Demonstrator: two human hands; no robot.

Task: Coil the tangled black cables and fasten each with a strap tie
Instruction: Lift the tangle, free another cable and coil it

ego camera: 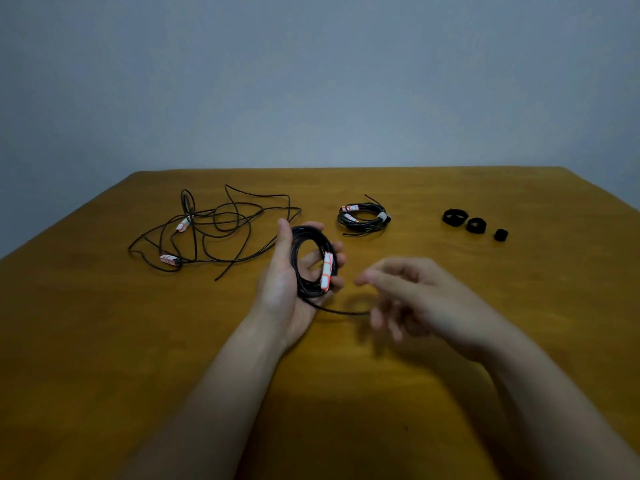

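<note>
The left hand (284, 289) grips the coil (295, 265) above the desk (104, 341). Its tail (343, 311) runs to the blurred right hand (426, 296), whose grip I cannot tell. If the left fingers slacken, the loops could spring apart before a strap (455, 217) goes on.

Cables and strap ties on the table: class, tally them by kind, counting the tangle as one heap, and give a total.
Coiled cables: 2 (held coil in the left hand; tied coil)
Tangled heap: 1
Strap ties: 3
Total: 6
</note>
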